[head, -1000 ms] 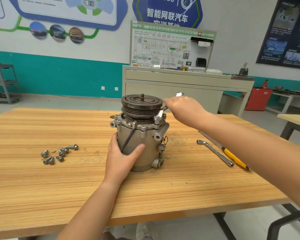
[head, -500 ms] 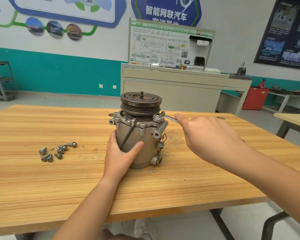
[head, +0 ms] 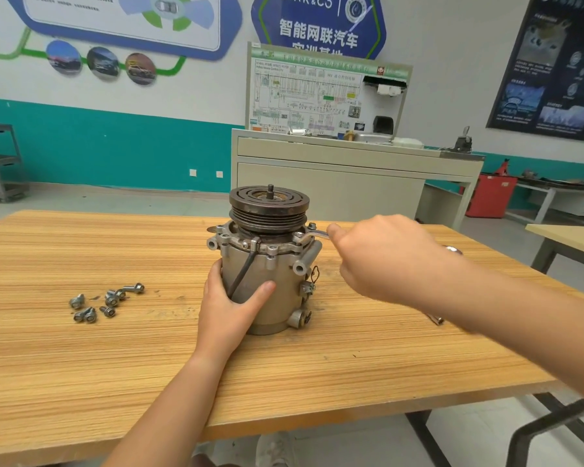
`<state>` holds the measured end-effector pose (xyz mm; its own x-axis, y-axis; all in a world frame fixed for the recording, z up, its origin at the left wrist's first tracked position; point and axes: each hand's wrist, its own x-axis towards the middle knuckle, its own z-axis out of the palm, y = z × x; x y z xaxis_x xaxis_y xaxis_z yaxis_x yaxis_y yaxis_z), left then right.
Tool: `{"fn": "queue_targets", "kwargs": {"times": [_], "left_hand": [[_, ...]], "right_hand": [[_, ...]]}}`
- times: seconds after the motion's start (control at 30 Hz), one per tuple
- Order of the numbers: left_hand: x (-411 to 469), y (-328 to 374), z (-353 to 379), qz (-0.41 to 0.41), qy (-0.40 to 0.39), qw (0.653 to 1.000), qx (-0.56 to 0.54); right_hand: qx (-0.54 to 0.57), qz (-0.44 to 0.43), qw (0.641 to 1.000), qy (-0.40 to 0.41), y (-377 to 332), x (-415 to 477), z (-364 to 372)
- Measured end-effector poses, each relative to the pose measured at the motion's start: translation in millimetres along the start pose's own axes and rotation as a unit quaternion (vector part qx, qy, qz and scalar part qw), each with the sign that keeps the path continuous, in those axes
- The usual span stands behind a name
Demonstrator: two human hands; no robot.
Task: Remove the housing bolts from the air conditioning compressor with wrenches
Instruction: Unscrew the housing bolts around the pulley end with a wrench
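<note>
The air conditioning compressor [head: 270, 274] stands upright on the wooden table [head: 115, 365], its dark grooved pulley on top. My left hand [head: 231, 305] grips the front of its grey housing, thumb stretched to the right. My right hand [head: 381, 257] holds the handle of a silver wrench [head: 312, 235], whose head sits on a bolt at the right side of the housing flange. Another bolt [head: 312, 226] stands up just behind the wrench head. Several removed bolts [head: 105, 301] lie loose on the table to the left.
The tip of another wrench [head: 436, 320] shows under my right forearm. A beige cabinet [head: 334, 170] with a wiring board stands behind the table. A second table edge [head: 567, 235] lies at the far right, and a metal shelf [head: 0, 160] at the far left.
My right hand has swung the wrench handle from behind the pulley round toward me and to the right. My left hand has kept its hold on the housing.
</note>
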<state>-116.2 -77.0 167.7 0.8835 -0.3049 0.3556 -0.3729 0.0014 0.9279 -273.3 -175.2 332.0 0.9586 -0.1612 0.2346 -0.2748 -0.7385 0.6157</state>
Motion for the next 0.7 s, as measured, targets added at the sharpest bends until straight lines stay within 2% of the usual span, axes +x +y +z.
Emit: {"fn": "queue_targets", "kwargs": {"times": [0.13, 0.3, 0.5, 0.6, 0.63, 0.7], "left_hand": [[0, 0, 1, 0.000, -0.003, 1.000, 0.001], [-1, 1, 0, -0.005, -0.005, 1.000, -0.003], [-1, 1, 0, -0.007, -0.006, 1.000, 0.001], [-1, 1, -1, -0.007, -0.004, 1.000, -0.001], [0, 0, -1, -0.007, -0.005, 1.000, 0.000], [-1, -1, -1, -0.010, -0.005, 1.000, 0.003]], "right_hand": [[-0.019, -0.035, 0.998, 0.039, 28, 14, 14], [-0.062, -0.035, 0.995, 0.073, 44, 51, 30], [-0.016, -0.045, 0.993, 0.112, 27, 88, 63], [0.078, 0.013, 0.985, 0.154, 27, 79, 72], [0.152, 0.050, 0.970, 0.182, 29, 71, 72], [0.320, 0.099, 0.912, 0.239, 29, 47, 68]]}}
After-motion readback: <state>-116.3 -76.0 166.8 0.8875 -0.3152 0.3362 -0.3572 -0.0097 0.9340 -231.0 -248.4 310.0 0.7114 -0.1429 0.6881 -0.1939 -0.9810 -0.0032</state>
